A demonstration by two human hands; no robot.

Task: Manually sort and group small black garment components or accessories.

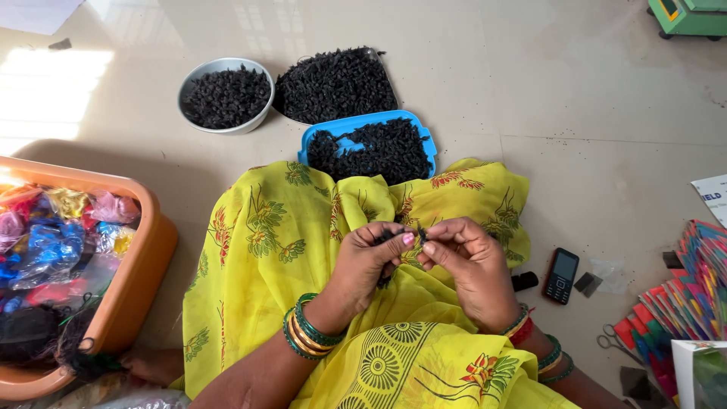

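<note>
left hand (369, 261): fingers clamped on a small black tassel (388, 257), above my yellow lap (303, 250).
right hand (466, 261): fingertips pinched together at its top.
handling: seemed light, soft; best held by the knot.
blue tray (432, 144): beyond the lap.

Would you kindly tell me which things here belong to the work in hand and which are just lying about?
In use:
left hand
right hand
small black piece between them
blue tray
grey bowl
dark tray

Lying about:
orange tub
black phone
scissors
coloured card stack
</note>
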